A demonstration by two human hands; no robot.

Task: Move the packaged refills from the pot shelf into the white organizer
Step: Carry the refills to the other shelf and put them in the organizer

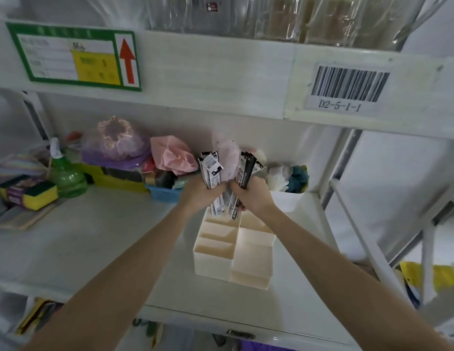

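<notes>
Mid-frame, my left hand (pixel 199 196) and right hand (pixel 251 196) each clutch refill packets (pixel 213 173); lower them upright into the white organizer (pixel 233 252) below.

Both bare forearms reach forward, converging. Left hand (pixel 199 196) and right hand (pixel 253 196) nearly touching, fingers curled, each gripping slim packets.

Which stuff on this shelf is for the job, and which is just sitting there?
For the job: black-and-white packaged refills, white plastic compartment organizer, left hand, right hand.

Just lying about: green plastic spray bottle, crumpled pink plastic bag, small blue basket, yellow sponge pack.
</notes>
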